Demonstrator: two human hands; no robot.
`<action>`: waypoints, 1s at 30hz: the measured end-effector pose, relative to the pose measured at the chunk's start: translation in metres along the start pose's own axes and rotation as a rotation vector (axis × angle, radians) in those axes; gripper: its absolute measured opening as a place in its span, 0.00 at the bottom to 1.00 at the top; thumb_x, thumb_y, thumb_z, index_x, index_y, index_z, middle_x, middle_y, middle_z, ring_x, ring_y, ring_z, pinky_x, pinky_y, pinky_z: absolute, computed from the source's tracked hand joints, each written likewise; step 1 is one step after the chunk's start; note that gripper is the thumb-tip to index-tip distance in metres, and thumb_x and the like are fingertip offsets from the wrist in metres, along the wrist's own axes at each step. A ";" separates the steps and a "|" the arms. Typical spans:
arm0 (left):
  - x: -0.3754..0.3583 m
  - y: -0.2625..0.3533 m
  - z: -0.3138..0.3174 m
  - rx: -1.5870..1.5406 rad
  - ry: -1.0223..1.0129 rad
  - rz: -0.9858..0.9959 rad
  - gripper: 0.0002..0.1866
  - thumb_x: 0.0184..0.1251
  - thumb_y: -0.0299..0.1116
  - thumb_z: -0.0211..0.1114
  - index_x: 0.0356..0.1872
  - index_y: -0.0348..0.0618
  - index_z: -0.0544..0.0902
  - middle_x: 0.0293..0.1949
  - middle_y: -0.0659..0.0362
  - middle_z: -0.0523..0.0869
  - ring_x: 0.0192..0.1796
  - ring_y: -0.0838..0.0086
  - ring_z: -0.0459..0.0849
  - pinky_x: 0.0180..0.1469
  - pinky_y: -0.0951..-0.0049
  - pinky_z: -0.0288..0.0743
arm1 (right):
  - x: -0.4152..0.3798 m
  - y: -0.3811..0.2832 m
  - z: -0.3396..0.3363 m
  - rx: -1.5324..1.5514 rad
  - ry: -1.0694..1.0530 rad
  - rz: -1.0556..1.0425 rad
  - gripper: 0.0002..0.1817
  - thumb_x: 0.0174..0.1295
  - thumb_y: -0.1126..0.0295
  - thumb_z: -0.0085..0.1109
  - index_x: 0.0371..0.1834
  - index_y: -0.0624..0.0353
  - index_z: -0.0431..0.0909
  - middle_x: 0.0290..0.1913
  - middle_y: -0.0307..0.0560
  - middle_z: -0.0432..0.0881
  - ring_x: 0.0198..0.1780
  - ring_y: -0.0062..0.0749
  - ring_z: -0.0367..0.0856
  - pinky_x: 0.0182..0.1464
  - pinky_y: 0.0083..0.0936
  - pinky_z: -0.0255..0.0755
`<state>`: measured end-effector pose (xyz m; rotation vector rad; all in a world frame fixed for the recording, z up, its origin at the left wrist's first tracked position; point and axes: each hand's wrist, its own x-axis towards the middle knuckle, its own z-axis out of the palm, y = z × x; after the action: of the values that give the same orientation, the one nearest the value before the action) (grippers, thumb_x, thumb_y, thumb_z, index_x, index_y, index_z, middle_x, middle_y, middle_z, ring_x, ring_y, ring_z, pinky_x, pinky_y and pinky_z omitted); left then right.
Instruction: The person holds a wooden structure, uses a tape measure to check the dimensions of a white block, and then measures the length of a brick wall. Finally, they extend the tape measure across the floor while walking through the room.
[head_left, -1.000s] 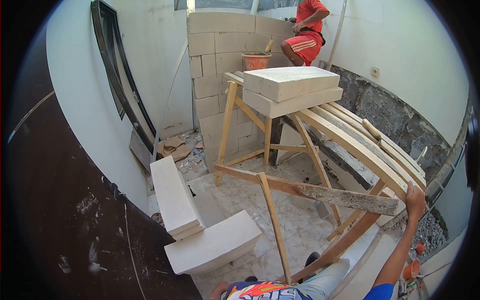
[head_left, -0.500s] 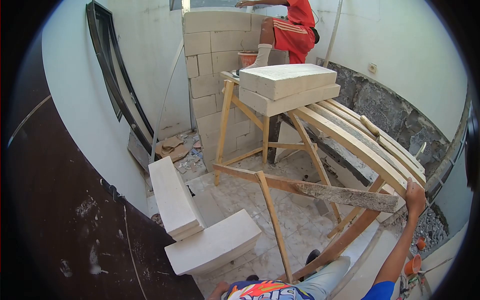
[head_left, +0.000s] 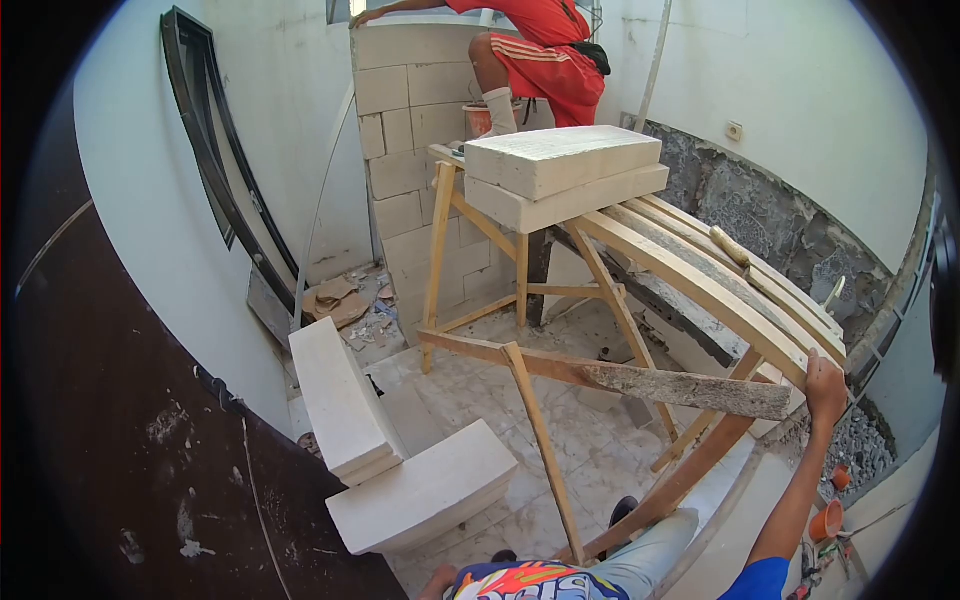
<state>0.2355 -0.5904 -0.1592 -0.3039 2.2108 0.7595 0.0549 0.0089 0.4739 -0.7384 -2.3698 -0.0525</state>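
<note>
My right hand [head_left: 825, 388] is closed around the near end of a wooden beam [head_left: 700, 293], the front one of several forming the scaffold's top. At the bottom edge, beside my patterned shirt, my left hand [head_left: 437, 583] shows only in part, its fingers hidden. Two pale lightweight blocks [head_left: 565, 160] lie stacked on the far part of the scaffold, out of reach of both hands. A tool with a wooden handle [head_left: 730, 245] rests on the planks. Below my right hand, a mortar-stained cross board [head_left: 690, 388] braces the wooden legs.
A co-worker in red [head_left: 550, 75] kneels or steps up by a block wall [head_left: 400, 190]. More pale blocks [head_left: 425, 490] lie on the tiled floor at left. A black frame [head_left: 215, 130] leans on the wall. Orange pots [head_left: 827, 520] and rubble are at lower right.
The co-worker has leaned left and stretched an arm along the wall top to its left corner. My view has shifted slightly; my right hand keeps its hold on the beam.
</note>
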 end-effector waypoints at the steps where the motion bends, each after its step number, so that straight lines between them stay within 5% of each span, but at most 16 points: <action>1: -0.001 0.000 -0.001 -0.002 -0.005 -0.005 0.38 0.51 0.68 0.59 0.45 0.40 0.86 0.52 0.40 0.83 0.57 0.47 0.81 0.60 0.57 0.75 | 0.000 -0.001 0.000 -0.006 -0.001 0.000 0.29 0.72 0.46 0.40 0.32 0.59 0.82 0.36 0.61 0.83 0.42 0.61 0.81 0.44 0.51 0.73; 24: 0.001 0.001 0.001 -0.069 -0.009 -0.041 0.40 0.47 0.70 0.61 0.43 0.40 0.87 0.51 0.41 0.83 0.57 0.48 0.81 0.58 0.57 0.75 | -0.001 -0.002 0.000 -0.023 0.013 0.004 0.30 0.72 0.46 0.40 0.35 0.60 0.83 0.37 0.62 0.83 0.43 0.61 0.81 0.46 0.49 0.73; 30: 0.004 0.005 -0.004 0.072 -0.041 0.008 0.36 0.54 0.65 0.58 0.45 0.39 0.86 0.53 0.40 0.82 0.59 0.48 0.80 0.61 0.58 0.73 | 0.000 -0.001 0.003 -0.015 0.006 0.013 0.30 0.72 0.46 0.39 0.36 0.60 0.84 0.38 0.61 0.83 0.43 0.61 0.81 0.46 0.49 0.73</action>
<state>0.2282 -0.5894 -0.1578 -0.2420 2.1961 0.6826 0.0525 0.0086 0.4721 -0.7598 -2.3613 -0.0669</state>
